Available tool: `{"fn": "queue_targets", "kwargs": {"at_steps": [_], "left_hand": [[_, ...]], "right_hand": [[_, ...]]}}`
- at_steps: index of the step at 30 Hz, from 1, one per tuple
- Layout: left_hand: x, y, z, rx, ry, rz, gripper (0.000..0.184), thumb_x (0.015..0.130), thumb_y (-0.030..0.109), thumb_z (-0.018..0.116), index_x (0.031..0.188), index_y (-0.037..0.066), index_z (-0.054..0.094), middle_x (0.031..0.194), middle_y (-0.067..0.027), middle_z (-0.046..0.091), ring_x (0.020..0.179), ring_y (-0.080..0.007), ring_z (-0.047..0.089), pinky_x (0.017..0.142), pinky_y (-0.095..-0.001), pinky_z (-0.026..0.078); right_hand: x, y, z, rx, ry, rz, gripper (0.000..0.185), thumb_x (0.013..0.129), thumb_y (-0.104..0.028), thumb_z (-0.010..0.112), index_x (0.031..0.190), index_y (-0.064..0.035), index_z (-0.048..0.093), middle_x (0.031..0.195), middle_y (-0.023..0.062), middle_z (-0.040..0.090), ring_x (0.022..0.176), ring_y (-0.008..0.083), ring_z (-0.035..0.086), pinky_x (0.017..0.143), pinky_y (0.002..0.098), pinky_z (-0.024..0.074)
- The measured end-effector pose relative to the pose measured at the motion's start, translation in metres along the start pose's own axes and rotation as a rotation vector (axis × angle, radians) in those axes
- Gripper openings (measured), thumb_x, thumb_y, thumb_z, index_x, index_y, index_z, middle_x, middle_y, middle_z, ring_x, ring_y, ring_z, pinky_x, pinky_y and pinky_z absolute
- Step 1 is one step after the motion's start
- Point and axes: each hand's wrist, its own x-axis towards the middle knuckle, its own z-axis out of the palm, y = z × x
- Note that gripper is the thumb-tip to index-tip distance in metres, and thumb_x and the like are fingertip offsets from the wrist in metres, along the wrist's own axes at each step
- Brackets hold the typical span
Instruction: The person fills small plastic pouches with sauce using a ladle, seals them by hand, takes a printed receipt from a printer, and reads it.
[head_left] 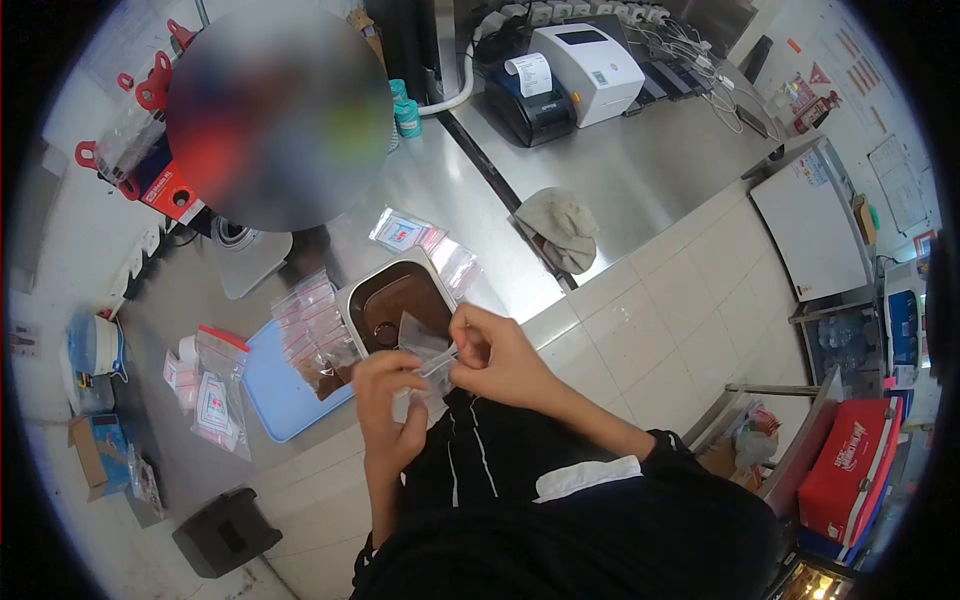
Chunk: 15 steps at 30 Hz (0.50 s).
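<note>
Between my two hands is a small clear plastic bag [424, 341], held at the near edge of a steel pan [356, 318]. My left hand [390, 400] pinches one side of the bag, and my right hand [495, 360] grips the other side with bent fingers. Dark brown powder or liquid [405, 295] lies in the pan; I cannot tell which. To the left, several small zip bags [308, 318] with pink-red strips, some with brown contents, overlap a blue tray [268, 385]. Another packet of printed bags [400, 230] lies behind the pan.
More printed bags [215, 405] lie at the left of the steel counter. A grey cloth [558, 228] hangs at the counter's front edge. A receipt printer [530, 105] and a white label printer [590, 75] stand at the back. A black bin [228, 532] is on the floor.
</note>
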Motion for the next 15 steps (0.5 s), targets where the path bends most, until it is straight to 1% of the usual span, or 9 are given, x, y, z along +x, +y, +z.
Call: {"fn": "queue_targets", "kwargs": {"at_steps": [1, 2, 3, 4, 5, 7, 10, 13, 15], "left_hand": [[0.001, -0.003, -0.002, -0.042, -0.119, 0.234, 0.023, 0.064, 0.001, 0.057, 0.085, 0.005, 0.051, 0.090, -0.0099, 0.054, 0.088, -0.0240, 0.053, 0.089, -0.0397, 0.036], [0.001, -0.003, -0.002, -0.043, -0.119, 0.235, 0.023, 0.064, 0.001, 0.057, 0.085, 0.005, 0.051, 0.090, -0.0099, 0.054, 0.088, -0.0240, 0.053, 0.089, -0.0397, 0.036], [0.000, -0.001, -0.001, -0.084, -0.148, 0.152, 0.032, 0.061, 0.005, 0.063, 0.091, 0.006, 0.053, 0.094, -0.0088, 0.056, 0.094, -0.0255, 0.054, 0.095, -0.0444, 0.032], [0.000, 0.001, 0.000, -0.124, -0.176, 0.068, 0.041, 0.058, 0.010, 0.068, 0.097, 0.007, 0.055, 0.099, -0.0077, 0.058, 0.100, -0.0269, 0.055, 0.100, -0.0491, 0.027], [0.000, 0.004, 0.002, -0.123, -0.174, 0.070, 0.041, 0.058, 0.010, 0.068, 0.097, 0.007, 0.055, 0.099, -0.0077, 0.058, 0.100, -0.0269, 0.055, 0.100, -0.0491, 0.027], [0.001, 0.008, 0.006, -0.004, -0.085, 0.009, 0.057, 0.052, 0.020, 0.076, 0.102, 0.009, 0.054, 0.100, -0.0065, 0.059, 0.099, -0.0258, 0.055, 0.103, -0.0504, 0.023], [-0.001, 0.001, 0.005, 0.122, -0.141, -0.005, 0.061, 0.047, 0.026, 0.079, 0.101, 0.010, 0.055, 0.100, -0.0050, 0.059, 0.100, -0.0248, 0.055, 0.105, -0.0521, 0.019], [-0.002, 0.000, 0.001, 0.247, -0.147, 0.038, 0.058, 0.049, 0.025, 0.079, 0.101, 0.010, 0.058, 0.100, -0.0045, 0.060, 0.102, -0.0242, 0.055, 0.105, -0.0522, 0.018], [-0.006, -0.005, -0.002, 0.264, -0.120, 0.036, 0.056, 0.050, 0.024, 0.078, 0.101, 0.010, 0.059, 0.100, -0.0043, 0.061, 0.103, -0.0243, 0.055, 0.105, -0.0520, 0.018]], "right_hand": [[0.000, 0.002, 0.003, 0.001, 0.002, 0.000, 0.022, 0.070, 0.002, 0.061, 0.080, -0.0067, 0.043, 0.055, -0.0022, 0.042, 0.046, 0.0056, 0.041, 0.044, 0.0219, 0.0321], [0.001, 0.004, 0.007, 0.212, -0.058, 0.042, 0.023, 0.070, 0.004, 0.058, 0.080, -0.0067, 0.040, 0.053, -0.0027, 0.040, 0.047, 0.0037, 0.038, 0.044, 0.0214, 0.0290], [0.000, 0.006, 0.010, 0.422, -0.120, 0.085, 0.024, 0.069, 0.006, 0.055, 0.080, -0.0068, 0.037, 0.052, -0.0032, 0.037, 0.048, 0.0019, 0.034, 0.044, 0.0209, 0.0258], [0.000, 0.006, 0.010, 0.420, -0.121, 0.085, 0.024, 0.069, 0.006, 0.055, 0.080, -0.0068, 0.037, 0.052, -0.0032, 0.037, 0.048, 0.0019, 0.034, 0.044, 0.0209, 0.0258], [-0.001, 0.006, 0.010, 0.424, -0.122, 0.079, 0.025, 0.070, 0.006, 0.054, 0.081, -0.0068, 0.036, 0.052, -0.0035, 0.037, 0.048, 0.0015, 0.033, 0.044, 0.0210, 0.0248], [-0.001, 0.004, 0.010, 0.427, -0.121, 0.072, 0.026, 0.071, 0.006, 0.054, 0.083, -0.0069, 0.035, 0.052, -0.0038, 0.036, 0.048, 0.0011, 0.032, 0.043, 0.0211, 0.0238], [-0.002, 0.000, 0.010, 0.342, -0.095, 0.075, 0.025, 0.072, 0.006, 0.053, 0.083, -0.0071, 0.035, 0.053, -0.0044, 0.038, 0.048, 0.0013, 0.033, 0.043, 0.0216, 0.0233], [-0.001, 0.001, 0.010, 0.289, -0.131, 0.092, 0.025, 0.075, 0.007, 0.050, 0.086, -0.0076, 0.034, 0.054, -0.0053, 0.038, 0.049, 0.0004, 0.034, 0.045, 0.0190, 0.0240], [-0.001, 0.002, 0.012, 0.339, -0.145, 0.107, 0.024, 0.076, -0.001, 0.060, 0.083, -0.0064, 0.038, 0.055, -0.0026, 0.040, 0.050, 0.0010, 0.038, 0.045, 0.0215, 0.0288]]}}
